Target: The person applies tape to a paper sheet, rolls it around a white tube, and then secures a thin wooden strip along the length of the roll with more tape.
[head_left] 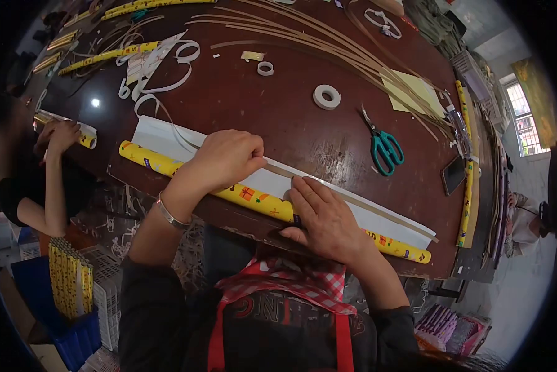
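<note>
A yellow patterned paper roll (260, 204) lies along the table's front edge, its white inner side (378, 218) partly unrolled behind it. A thin brown strip (353, 196) runs along the white paper's far edge. My left hand (232, 158) is closed over the strip and paper, fingers curled; what it pinches is hidden. My right hand (322, 217) lies on the roll and white paper, fingers spread, thumb towards the front edge. From near my left hand a loose white tape (157, 104) curls away to the left.
Teal-handled scissors (387, 152), a white tape roll (326, 97) and a phone (453, 175) lie on the brown table (278, 118). Brown strips (328, 46) spread across the back. At the left, a co-worker's hands (61, 133) hold another roll. A blue crate (77, 338) stands below left.
</note>
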Motion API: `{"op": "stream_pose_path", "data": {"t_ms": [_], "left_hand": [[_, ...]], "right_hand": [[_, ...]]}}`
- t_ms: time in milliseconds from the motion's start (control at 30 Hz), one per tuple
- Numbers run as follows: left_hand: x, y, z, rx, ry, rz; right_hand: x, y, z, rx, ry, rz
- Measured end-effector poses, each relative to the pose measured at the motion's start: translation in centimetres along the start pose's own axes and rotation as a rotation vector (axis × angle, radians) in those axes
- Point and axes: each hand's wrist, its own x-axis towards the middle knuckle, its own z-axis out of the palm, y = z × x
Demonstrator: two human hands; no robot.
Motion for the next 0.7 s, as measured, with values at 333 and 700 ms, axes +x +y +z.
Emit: {"op": "stream_pose_path", "data": {"t_ms": [333, 700], "left_hand": [[-0.9, -1.2, -0.7, 0.008, 0.003, -0.031], [-2.3, -4.6, -2.8, -0.061, 0.035, -0.048]], "right_hand": [[0.2, -0.1, -0.2, -0.017, 0.023, -0.010], [0.3, 0.0, -0.3, -0.034, 0.021, -0.021]]}}
